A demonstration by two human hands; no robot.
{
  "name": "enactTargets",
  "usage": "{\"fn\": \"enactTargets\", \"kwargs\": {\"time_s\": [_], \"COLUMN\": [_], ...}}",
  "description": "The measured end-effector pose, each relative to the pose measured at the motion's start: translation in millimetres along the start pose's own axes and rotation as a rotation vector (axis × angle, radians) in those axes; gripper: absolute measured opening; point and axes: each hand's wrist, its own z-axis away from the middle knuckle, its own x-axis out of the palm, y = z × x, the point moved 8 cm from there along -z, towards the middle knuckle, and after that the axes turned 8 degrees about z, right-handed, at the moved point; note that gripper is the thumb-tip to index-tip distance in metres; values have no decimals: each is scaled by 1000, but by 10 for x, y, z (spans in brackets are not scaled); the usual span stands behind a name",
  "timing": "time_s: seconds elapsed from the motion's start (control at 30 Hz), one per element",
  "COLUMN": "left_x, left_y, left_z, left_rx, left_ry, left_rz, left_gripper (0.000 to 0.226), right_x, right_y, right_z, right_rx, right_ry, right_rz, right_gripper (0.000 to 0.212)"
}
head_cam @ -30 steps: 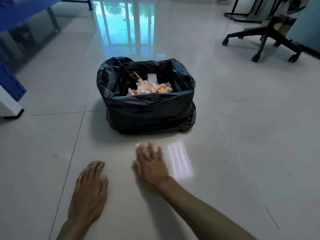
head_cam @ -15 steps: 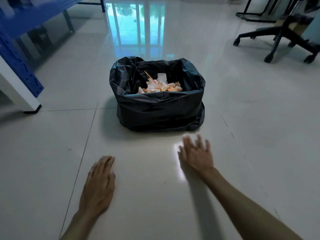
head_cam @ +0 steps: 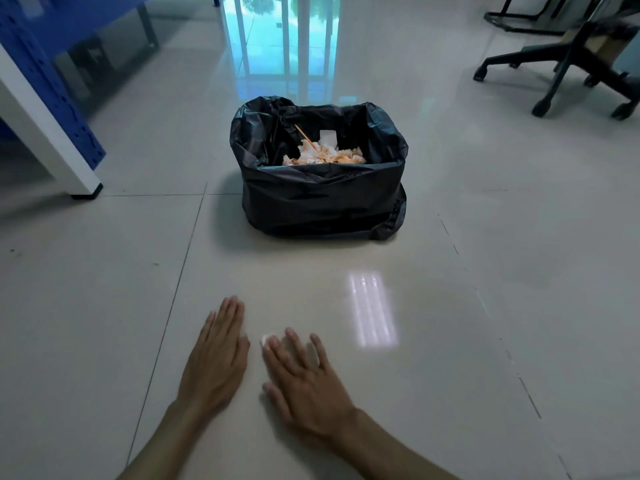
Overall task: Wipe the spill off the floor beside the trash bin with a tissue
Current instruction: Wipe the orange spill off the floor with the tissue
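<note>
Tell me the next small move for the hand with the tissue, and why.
Probably sweep the right hand rightward across the floor, with the tissue pressed flat. Its straight fingers cover the tissue, only a white edge showing, close beside the left hand resting flat. The tile in front of the trash bin stretches to its right. The spill itself is too faint to see.

Two hands (head_cam: 216, 362) (head_cam: 304, 382), one tissue (head_cam: 266, 339), one trash bin (head_cam: 322, 199), one chair (head_cam: 585, 43).
</note>
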Motion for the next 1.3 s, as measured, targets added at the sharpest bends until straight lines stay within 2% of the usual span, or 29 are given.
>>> {"fn": "enactTargets", "kwargs": {"time_s": [0.13,0.2,0.3,0.37,0.47,0.57,0.63,0.8,0.9,1.0,1.1,1.2,1.3], "left_x": [-4,-5,-3,-3,10,24,18,-37,-113,-176,-227,-411,-775], "left_y": [36,50,67,64,84,52,22,43,170,317,431,655,880], "left_z": [199,262,316,322,326,303,281,181,43,-80,-316,-663,-1047], "left_rx": [23,27,21,11,7,-5,-8,-47,-14,5,39,153,165], "left_ry": [-16,-17,-17,-6,2,-4,0,87,123,134,113,124,171], "left_rz": [-5,5,3,-1,-9,9,52,130,136,160,129,48,49], "left_gripper": [63,63,63,63,63,64,65,69,66,66,67,68,67], "right_x": [-70,-116,-167,-171,-219,-265,-244,-185,-184,-247,-299,-276,-254], "right_y": [237,703,1464,1692,1726,1752,1803,1870,1887,1914,1921,2038,2116], "right_z": [290,443,709,778,702,620,590,524,626,719,639,565,522], "right_rx": [-38,86,370,453,445,422,385,276,321,375,330,390,428], "right_ry": [7,20,-37,-71,36,123,149,164,180,290,387,376,323], "right_rz": [43,84,140,159,166,124,149,167,72,49,104,130,125], "right_gripper": [55,52,51,51,34,51,52,46,51,52,43,33,34]}}
